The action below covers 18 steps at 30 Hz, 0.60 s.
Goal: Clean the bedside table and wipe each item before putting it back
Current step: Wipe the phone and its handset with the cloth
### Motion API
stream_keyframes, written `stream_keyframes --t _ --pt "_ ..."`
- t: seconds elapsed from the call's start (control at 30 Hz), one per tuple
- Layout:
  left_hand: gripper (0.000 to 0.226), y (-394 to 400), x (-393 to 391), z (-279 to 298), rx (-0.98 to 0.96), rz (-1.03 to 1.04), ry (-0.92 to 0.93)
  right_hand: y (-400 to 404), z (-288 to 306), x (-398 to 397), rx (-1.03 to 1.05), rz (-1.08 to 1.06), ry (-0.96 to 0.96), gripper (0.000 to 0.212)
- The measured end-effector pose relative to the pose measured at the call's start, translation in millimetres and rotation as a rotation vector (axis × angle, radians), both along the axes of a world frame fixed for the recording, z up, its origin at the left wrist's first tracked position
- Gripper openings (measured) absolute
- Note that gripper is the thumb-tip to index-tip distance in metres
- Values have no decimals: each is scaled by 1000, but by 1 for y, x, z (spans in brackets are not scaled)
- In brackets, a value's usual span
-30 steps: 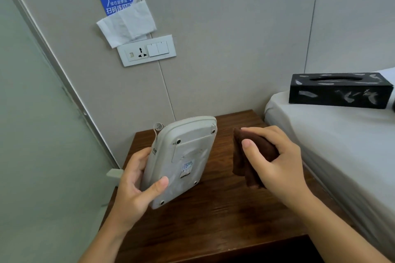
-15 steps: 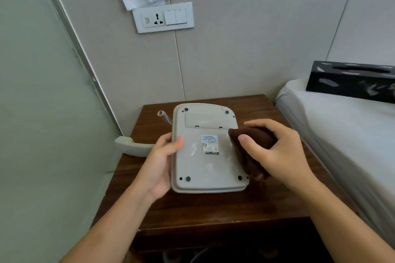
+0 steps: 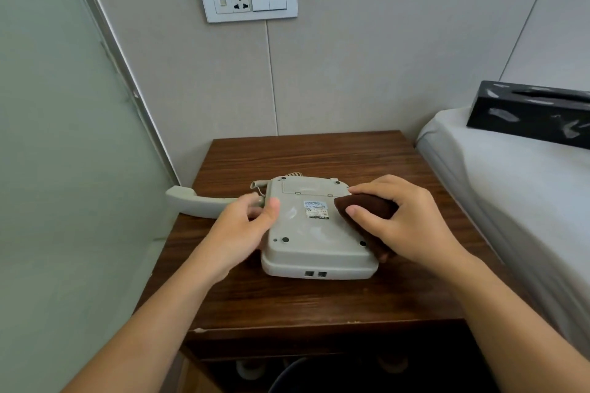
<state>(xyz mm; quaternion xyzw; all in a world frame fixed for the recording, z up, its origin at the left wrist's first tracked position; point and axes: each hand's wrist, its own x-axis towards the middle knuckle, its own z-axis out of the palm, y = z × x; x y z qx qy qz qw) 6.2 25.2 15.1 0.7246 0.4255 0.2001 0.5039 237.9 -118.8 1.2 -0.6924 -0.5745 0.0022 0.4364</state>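
On bedside table (image 3: 319, 297), mid-top: phone base (image 3: 314, 233) flipped underside-up, long axis front-to-back. L hand (image 3: 238, 233) gripping its left edge, R hand (image 3: 405, 222) clutching brown cloth (image 3: 364, 206) on right side, nearer the uncleaned face.

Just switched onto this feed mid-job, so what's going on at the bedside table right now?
A person is cleaning a telephone base, which lies upside down on the wooden bedside table. The left hand steadies the base at its left edge, thumb on the underside. The right hand grips a brown cloth and presses it against the right part of the underside. The handset lies off the base, sticking out past the table's left edge. A black tissue box sits on the bed.
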Motion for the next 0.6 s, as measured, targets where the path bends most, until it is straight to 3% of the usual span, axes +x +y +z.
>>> stream_keyframes --t 0.07,0.1,0.23,0.4,0.6 --pt "106 -6 -3 2 100 -50 67 0 -2 0 -47 11 12 29" --pt "114 -12 -3 3 152 -91 98 -1 -3 -1 -85 23 9 30" --pt "126 -30 5 -2 356 -118 265 -6 -1 -4 -210 121 -18 32" --pt "126 -35 19 -2 324 -141 391 -10 1 -11 -307 162 -171 35" --pt "154 -24 18 -9 265 -248 461 -7 18 -8 -394 229 -228 34"
